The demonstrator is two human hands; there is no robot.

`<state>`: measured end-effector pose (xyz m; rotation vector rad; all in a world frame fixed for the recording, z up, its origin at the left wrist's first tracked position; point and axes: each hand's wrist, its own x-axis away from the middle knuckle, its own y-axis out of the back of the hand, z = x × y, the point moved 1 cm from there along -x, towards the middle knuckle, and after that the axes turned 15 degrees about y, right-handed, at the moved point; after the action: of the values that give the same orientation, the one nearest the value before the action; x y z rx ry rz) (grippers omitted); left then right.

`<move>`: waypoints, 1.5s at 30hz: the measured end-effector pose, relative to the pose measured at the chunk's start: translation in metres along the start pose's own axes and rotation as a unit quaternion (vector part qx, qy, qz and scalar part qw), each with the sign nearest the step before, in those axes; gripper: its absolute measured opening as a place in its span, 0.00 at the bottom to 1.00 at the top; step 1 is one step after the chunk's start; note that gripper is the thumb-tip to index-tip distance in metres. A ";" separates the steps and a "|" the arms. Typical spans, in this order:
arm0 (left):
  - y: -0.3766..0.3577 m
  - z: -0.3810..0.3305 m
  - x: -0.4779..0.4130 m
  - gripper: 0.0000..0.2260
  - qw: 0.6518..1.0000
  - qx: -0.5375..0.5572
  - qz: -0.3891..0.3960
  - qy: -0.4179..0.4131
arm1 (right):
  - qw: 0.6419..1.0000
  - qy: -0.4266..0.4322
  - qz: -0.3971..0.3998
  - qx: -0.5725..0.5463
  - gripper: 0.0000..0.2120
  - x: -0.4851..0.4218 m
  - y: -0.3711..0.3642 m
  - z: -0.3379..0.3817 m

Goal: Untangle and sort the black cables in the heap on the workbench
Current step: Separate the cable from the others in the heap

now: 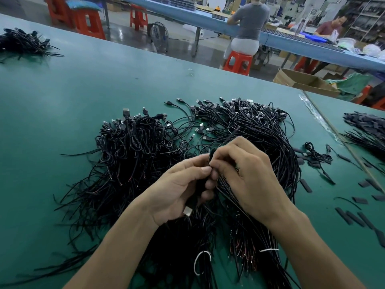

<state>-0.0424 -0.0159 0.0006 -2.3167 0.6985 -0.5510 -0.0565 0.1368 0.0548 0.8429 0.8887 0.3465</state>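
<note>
Left hand (179,184): fingers curled round cables (212,153), frame centre
Right hand (245,174): pinching same cables
Heap (133,151): beneath both hands, spreading left

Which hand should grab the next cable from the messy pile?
Probably the left hand: it is nearest the tangled heap, while the right hand lies over the straighter bundle. Both pinch cables now.

Two hands (181,188) (245,176), two people (249,24) (331,27), one fan (159,36)
</note>
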 end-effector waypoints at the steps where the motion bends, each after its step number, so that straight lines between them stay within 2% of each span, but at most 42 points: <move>1: 0.002 0.001 0.000 0.07 1.000 -0.009 -0.022 -0.007 | 1.000 -0.006 -0.011 -0.004 0.03 0.000 0.000 0.000; 4: 0.009 0.004 -0.004 0.16 0.980 -0.107 -0.162 -0.048 | 1.000 -0.006 -0.028 0.003 0.02 0.001 -0.002 0.001; 6: 0.012 0.003 -0.005 0.18 0.934 -0.177 -0.296 -0.092 | 0.999 0.001 -0.042 0.012 0.02 0.002 -0.004 0.000; 8: 0.013 0.003 -0.003 0.20 0.904 -0.202 -0.355 -0.129 | 0.997 -0.002 -0.070 0.011 0.02 0.004 -0.007 -0.001; 11: 0.006 0.007 -0.003 0.21 0.913 -0.195 -0.329 -0.143 | 0.990 -0.023 -0.135 -0.030 0.05 0.007 -0.017 0.002; 13: -0.002 0.009 -0.006 0.17 0.934 -0.151 -0.292 -0.137 | 0.982 -0.029 -0.169 -0.081 0.06 0.009 -0.024 0.007; 16: -0.004 0.004 -0.006 0.05 0.951 -0.082 -0.268 -0.128 | 0.977 -0.052 -0.160 -0.129 0.08 0.010 -0.032 0.009; 17: -0.003 0.001 -0.004 0.12 0.959 -0.049 -0.251 -0.125 | 0.978 -0.062 -0.152 -0.133 0.08 0.011 -0.033 0.009; 19: -0.004 -0.005 0.002 0.19 0.969 -0.005 -0.207 -0.132 | 0.978 -0.081 -0.132 -0.140 0.08 0.013 -0.034 0.007; 22: -0.008 -0.010 0.007 0.22 0.966 -0.056 -0.201 -0.153 | 0.971 -0.117 -0.095 -0.184 0.06 0.014 -0.035 0.003; 25: -0.007 -0.011 0.007 0.19 0.950 -0.110 -0.225 -0.187 | 0.962 -0.137 -0.071 -0.223 0.04 0.013 -0.033 -0.002; 29: -0.002 -0.009 0.010 0.06 0.917 -0.257 -0.229 -0.204 | 0.953 -0.158 -0.091 -0.240 0.07 0.009 -0.024 -0.012; 32: 0.000 -0.004 0.005 0.05 0.862 -0.361 -0.277 -0.223 | 0.949 -0.170 -0.119 -0.236 0.07 0.009 -0.021 -0.014; 34: -0.002 0.001 0.001 0.10 0.830 -0.408 -0.296 -0.238 | 0.948 -0.170 -0.132 -0.235 0.06 0.008 -0.020 -0.013; 36: -0.004 0.005 -0.002 0.13 0.825 -0.418 -0.309 -0.221 | 0.947 -0.158 -0.146 -0.238 0.04 0.007 -0.019 -0.009; 38: -0.005 0.004 0.000 0.13 0.845 -0.392 -0.301 -0.206 | 0.948 -0.134 -0.139 -0.254 0.02 0.005 -0.018 -0.003; 42: -0.005 -0.004 0.004 0.17 0.936 -0.216 -0.231 -0.152 | 0.955 -0.105 -0.102 -0.259 0.02 0.007 -0.020 0.009; 45: -0.004 -0.008 0.009 0.23 0.939 -0.205 -0.220 -0.165 | 0.961 -0.100 -0.080 -0.244 0.08 0.008 -0.021 0.010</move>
<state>-0.0386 -0.0226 0.0103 -2.8899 0.1322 -0.2004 -0.0450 0.1230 0.0374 0.3383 0.6384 0.3139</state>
